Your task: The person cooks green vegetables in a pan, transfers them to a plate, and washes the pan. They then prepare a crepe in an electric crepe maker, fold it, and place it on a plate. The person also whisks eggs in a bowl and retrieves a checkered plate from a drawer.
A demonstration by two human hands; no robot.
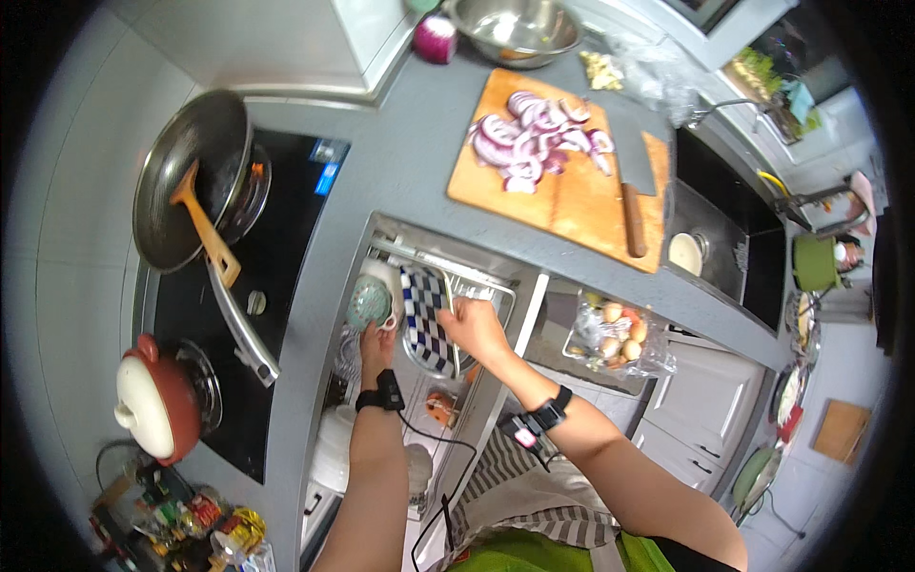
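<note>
An open drawer full of dishes lies below the counter. My left hand (377, 347) reaches into it and touches the lower edge of a pale green patterned bowl (369, 302), beside a white dish; how firmly it grips is not plain. My right hand (473, 327) has its fingers closed at the right rim of a dark blue and white checkered dish (427, 314), which stands tilted in the drawer. A metal wire rack (500, 294) is behind that hand. Sliced red onion (525, 143) and a cleaver (633, 179) lie on a wooden cutting board (565, 207) above the drawer.
A frying pan (168, 214) with a wooden spatula (207, 232) and a red pot with a white lid (161, 407) are on the cooktop at left. A steel bowl (518, 32) is at the back. Right are a sink (722, 250) and a bag of eggs and vegetables (618, 336).
</note>
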